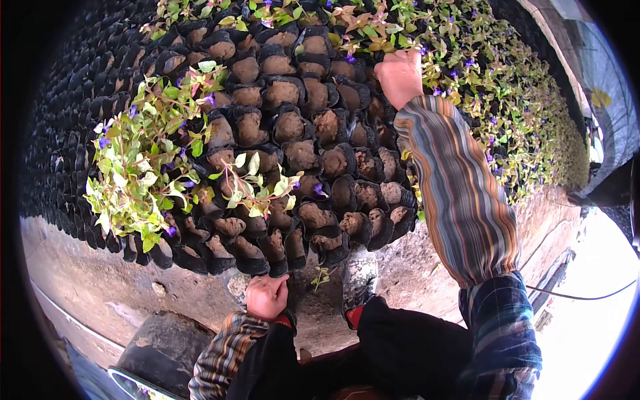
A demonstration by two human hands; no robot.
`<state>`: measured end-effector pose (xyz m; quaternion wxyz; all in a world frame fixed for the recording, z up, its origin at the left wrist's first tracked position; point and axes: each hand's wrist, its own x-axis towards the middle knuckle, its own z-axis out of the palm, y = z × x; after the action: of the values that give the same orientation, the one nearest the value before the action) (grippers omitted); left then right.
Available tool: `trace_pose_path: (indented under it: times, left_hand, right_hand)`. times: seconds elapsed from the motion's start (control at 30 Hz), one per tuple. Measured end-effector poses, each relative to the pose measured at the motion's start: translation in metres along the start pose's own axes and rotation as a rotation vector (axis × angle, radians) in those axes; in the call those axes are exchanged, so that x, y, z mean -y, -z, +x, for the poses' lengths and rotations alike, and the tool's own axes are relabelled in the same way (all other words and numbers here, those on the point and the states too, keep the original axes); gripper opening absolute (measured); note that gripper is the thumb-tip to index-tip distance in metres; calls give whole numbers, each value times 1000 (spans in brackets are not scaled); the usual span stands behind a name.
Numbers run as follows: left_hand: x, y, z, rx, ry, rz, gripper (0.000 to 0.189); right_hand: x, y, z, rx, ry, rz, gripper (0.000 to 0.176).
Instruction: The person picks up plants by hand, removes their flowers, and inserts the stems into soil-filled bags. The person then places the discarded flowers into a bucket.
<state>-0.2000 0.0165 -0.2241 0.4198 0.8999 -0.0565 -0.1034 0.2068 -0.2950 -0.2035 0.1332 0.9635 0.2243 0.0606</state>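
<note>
I see an orange-and-grey striped cloth sleeve (461,190). Black plastic pots (297,264) show brown soil (291,127); leafy green plants (120,180) bear purple blossoms (105,142).

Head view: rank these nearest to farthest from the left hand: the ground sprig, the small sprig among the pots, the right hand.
1. Ground sprig: just right of the left hand.
2. Small sprig: ahead, among the pots.
3. Right hand: farthest, ahead and to the right, by the flowering plants.

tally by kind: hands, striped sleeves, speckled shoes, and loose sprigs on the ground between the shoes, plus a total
Left hand and right hand: 2
Striped sleeves: 2
Speckled shoes: 2
Sprig between the shoes: 1
Total: 7
</note>
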Motion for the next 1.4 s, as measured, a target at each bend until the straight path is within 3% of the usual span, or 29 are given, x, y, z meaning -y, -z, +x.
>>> trace_pose_path:
  times: [0.23,0.3,0.37,0.43,0.5,0.67,0.7,0.77,0.8,0.83,0.9,0.93,0.97,1.03,1.07,1.17,1.2,1.23,1.3,1.33,1.4]
  left_hand:
    - [-10,6,6,5,26,12,12]
    - [-10,8,6,8,27,8,15]
    - [-11,9,7,-6,20,-11,15]
    - [-9,9,4,19,12,1,17]
    - [-10,11,5,22,7,-10,16]
    - [-7,7,2,-10,1,-25,14]
    - [-6,7,1,-14,-3,-27,14]
    - [-5,5,1,-31,-10,-39,13]
    - [-4,4,0,-37,-9,-47,13]
    - [-4,4,0,-44,-8,-57,13]
    - [-5,5,-1,-48,-6,-71,13]
    - [-5,6,0,-45,-5,-73,13]
    - [-5,6,0,-40,-5,-73,13]
    - [-5,5,0,-33,5,-74,12]
    - [-5,5,0,-39,2,-75,12]
    - [-5,5,-1,-49,-6,-74,13]
    - [-4,4,-1,-49,-8,-71,14]
    - [-4,3,-1,-48,-12,-67,14]
    - [-3,2,-2,-53,-12,-65,15]
    - [-2,2,-2,-52,-14,-64,16]
    - [-1,1,-2,-57,-34,-62,16]
  right_hand:
    - [20,-3,3,21,-13,-27,9]
    - [34,3,2,-392,-2,144,7]
    - [76,41,-5,-487,-16,477,10]
    - [124,76,-21,-242,113,831,11]
    - [172,96,-36,-23,225,964,16]
    - [238,85,-37,114,196,761,28]
    - [241,84,-36,110,174,785,29]
    - [234,87,-29,293,30,1162,28]
    - [230,79,-28,464,-120,1622,23]
    - [223,82,-26,459,-161,1922,20]
    - [203,92,-27,570,-442,2165,19]
    - [194,88,-25,588,-393,2164,23]
    - [180,91,-30,626,-475,2150,28]
    - [167,94,-34,668,-524,2417,28]
    - [161,96,-38,640,-482,2266,29]
    - [145,87,-49,598,-300,2641,27]
    - [143,93,-52,500,-307,2257,28]
    - [141,97,-56,388,-287,2073,28]
    - [123,102,-61,400,-280,2514,26]
    - [112,103,-65,352,-280,2488,24]
    - [83,85,-74,231,-425,2014,29]
